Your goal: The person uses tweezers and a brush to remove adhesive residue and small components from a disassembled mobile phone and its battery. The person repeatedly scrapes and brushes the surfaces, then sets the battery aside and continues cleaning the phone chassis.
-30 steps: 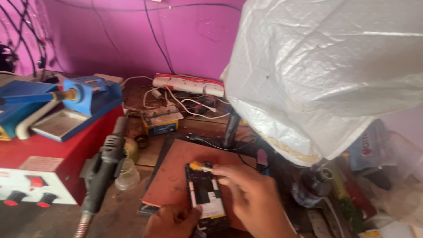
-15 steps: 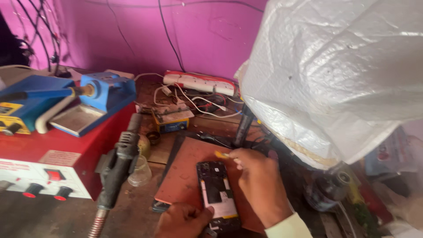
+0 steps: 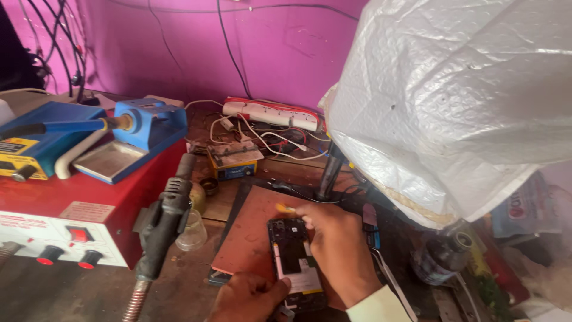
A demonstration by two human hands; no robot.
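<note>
An opened phone (image 3: 294,259) with its back off lies on a reddish-brown work mat (image 3: 250,232). My left hand (image 3: 250,297) holds the phone's lower end at the bottom of the view. My right hand (image 3: 336,250) rests over the phone's right side and pinches a small yellow-tipped tool (image 3: 285,209) near the phone's top end.
A hot-air gun (image 3: 164,217) stands in its holder on a red power unit (image 3: 65,214) at the left. A blue soldering station (image 3: 128,134) sits behind it. A white power strip (image 3: 271,114) and wires lie at the back. A large white plastic cover (image 3: 453,101) fills the right.
The camera has shifted, so the scene sits further right and lower in view. My hands stay on the phone, with the yellow-tipped tool still at its top end.
</note>
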